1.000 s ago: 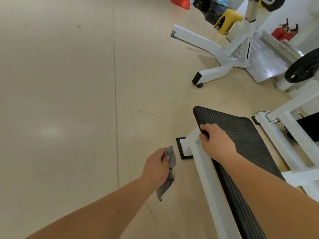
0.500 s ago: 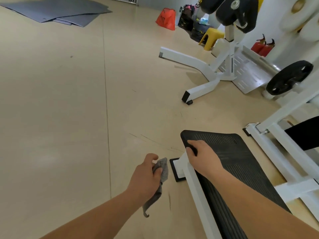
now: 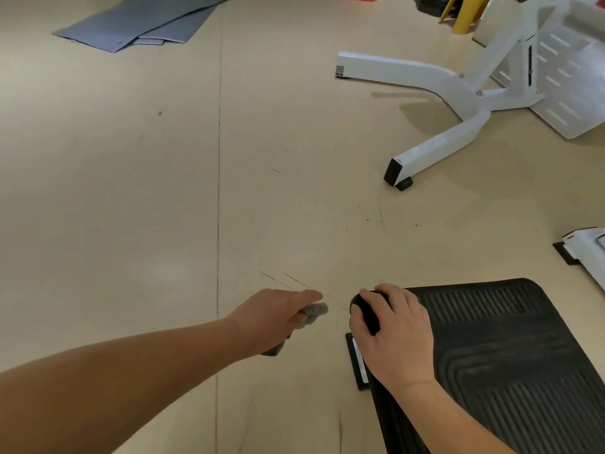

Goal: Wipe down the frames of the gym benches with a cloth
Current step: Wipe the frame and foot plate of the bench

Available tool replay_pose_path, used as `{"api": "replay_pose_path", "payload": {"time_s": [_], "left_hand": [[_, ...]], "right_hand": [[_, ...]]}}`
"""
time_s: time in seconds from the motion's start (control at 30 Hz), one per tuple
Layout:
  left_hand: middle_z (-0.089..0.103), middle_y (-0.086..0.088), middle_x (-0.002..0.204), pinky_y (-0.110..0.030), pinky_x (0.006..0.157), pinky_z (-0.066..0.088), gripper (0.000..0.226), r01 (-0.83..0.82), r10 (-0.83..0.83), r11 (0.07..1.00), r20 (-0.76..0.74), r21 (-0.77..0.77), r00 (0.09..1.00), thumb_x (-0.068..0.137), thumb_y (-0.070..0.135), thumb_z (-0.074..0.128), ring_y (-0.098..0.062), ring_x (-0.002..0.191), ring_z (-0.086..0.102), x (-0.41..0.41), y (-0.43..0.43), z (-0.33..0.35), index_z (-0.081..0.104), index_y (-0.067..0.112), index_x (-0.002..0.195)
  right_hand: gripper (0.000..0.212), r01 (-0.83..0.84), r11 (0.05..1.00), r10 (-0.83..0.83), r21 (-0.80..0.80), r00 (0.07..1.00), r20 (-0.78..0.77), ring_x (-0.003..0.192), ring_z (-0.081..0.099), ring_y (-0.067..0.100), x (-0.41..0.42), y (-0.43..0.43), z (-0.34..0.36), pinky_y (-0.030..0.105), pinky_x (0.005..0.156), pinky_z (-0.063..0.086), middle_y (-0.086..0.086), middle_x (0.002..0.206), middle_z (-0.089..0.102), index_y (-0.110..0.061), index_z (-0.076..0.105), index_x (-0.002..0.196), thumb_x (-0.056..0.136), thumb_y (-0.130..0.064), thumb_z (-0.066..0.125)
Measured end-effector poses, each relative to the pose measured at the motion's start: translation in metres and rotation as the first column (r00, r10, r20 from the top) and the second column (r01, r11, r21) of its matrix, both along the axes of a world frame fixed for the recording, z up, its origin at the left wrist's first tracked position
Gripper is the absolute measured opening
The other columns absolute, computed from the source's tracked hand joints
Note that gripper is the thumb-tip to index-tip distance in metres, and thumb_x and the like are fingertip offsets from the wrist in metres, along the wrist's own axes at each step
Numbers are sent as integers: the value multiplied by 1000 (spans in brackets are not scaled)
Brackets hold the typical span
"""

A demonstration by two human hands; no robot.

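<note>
My left hand [image 3: 273, 317] is closed around a grey cloth [image 3: 315, 310], held just above the floor to the left of the bench end. My right hand [image 3: 394, 335] grips the front corner of a black ribbed rubber mat [image 3: 510, 348] that lies over the bench's base. Below that hand only a sliver of the white frame [image 3: 357, 357] with its black end cap shows; the rest of the frame is hidden under my hand and the mat. The cloth does not touch the frame.
Another white machine base [image 3: 435, 77] with splayed legs and a perforated footplate [image 3: 569, 70] stands at the upper right. A white frame foot [image 3: 586, 253] pokes in at the right edge. Grey mats [image 3: 140, 24] lie at the far left, a yellow stool [image 3: 465, 11] at the top.
The view has moved closer and lower over the bench end. My left hand with the cloth has moved up beside the mat's corner. My right hand keeps its grip on the corner.
</note>
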State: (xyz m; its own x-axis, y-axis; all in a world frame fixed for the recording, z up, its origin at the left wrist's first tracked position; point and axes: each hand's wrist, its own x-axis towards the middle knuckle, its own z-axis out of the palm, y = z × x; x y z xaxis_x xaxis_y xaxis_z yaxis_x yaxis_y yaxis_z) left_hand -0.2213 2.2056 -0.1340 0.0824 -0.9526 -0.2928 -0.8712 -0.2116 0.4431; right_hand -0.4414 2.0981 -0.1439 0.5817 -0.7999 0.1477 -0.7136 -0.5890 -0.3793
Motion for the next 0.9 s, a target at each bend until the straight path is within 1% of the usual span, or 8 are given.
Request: {"api": "replay_pose_path", "payload": {"time_s": [0.07,0.17,0.33,0.43,0.57,0.67,0.8,0.9], "left_hand": [[69,7,116,-34,86,52,37,39,-40,998,23,52,999,107,29,41,-14,94,64,12,-15,-4,45,35,144],[69,7,102,-38,79,55,23,104,-102,992,-31,73,994,105,29,41,-14,83,64,28,-33,-20,51,36,125],[67,7,94,-41,78,53,19,318,-315,947,-63,50,947,105,26,42,-14,80,63,43,-74,-61,55,32,116],[68,11,100,-40,80,53,22,457,-456,889,-84,-5,886,106,27,43,-14,85,63,45,-105,-95,59,35,118],[68,10,120,-31,84,51,35,588,-600,797,-70,-139,797,107,26,46,-18,100,66,37,-138,-155,60,37,137],[63,13,128,-28,80,51,47,653,-683,708,-25,-268,730,103,18,51,-18,103,65,14,-159,-198,52,41,145],[58,5,139,-37,100,49,37,763,-792,610,-138,-213,594,107,32,39,-19,126,57,-27,-164,-238,56,28,140],[36,0,163,-39,127,18,60,794,-824,566,-155,-221,544,103,43,20,-26,155,22,-30,-141,-273,50,20,149]], "right_hand": [[41,10,1000,-10,23,1000,17,111,55,19,0,1,1,41,92,48,-4,118,60,-24,72,117,93,-48,50],[39,19,1000,-19,-1,998,57,109,55,19,1,1,1,43,89,51,-3,116,59,-22,71,116,93,-46,51],[36,85,996,-83,-15,991,107,109,55,13,6,2,5,38,93,50,-7,114,61,-19,72,115,96,-42,53],[36,109,994,-106,-23,989,98,113,56,13,6,4,5,33,95,48,-6,116,61,-18,75,115,97,-41,55],[37,126,990,-126,-58,992,15,116,55,11,9,7,7,21,99,42,-5,118,62,-18,75,116,97,-41,53],[34,157,985,-161,-74,985,-54,115,55,12,13,9,7,23,97,44,-5,119,62,-18,74,117,97,-38,55],[29,257,964,-260,-60,965,-37,119,56,13,26,17,6,25,102,42,-6,115,63,-17,76,110,95,-34,57],[24,397,917,-397,-44,918,18,124,55,10,42,22,2,20,108,38,-8,111,64,-17,74,102,94,-31,56]]}}
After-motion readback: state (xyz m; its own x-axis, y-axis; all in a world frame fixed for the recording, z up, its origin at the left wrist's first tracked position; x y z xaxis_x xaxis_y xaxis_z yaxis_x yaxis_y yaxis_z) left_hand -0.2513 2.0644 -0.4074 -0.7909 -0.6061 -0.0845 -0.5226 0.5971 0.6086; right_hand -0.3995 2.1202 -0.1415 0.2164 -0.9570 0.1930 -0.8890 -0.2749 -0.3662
